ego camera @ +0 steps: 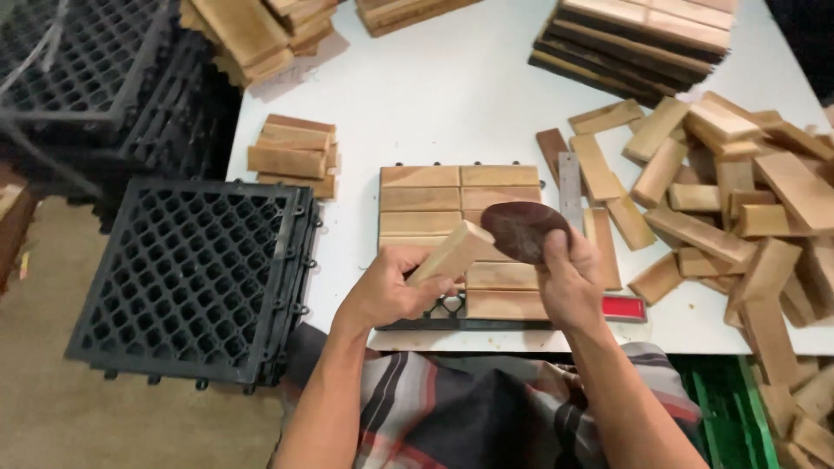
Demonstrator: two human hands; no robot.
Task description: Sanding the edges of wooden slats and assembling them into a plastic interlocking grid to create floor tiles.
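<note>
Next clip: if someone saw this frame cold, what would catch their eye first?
Dead centre, the left hand holds a pale wooden block against a dark brown oval pad gripped in the right hand, just above a part-filled slat tile on the white table. To the right sprawls a loose heap of wooden blocks. At left, stacked black plastic grids overhang the table edge.

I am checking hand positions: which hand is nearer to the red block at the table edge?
Right. The right hand is just left of the red block; the left hand is much farther left.
</note>
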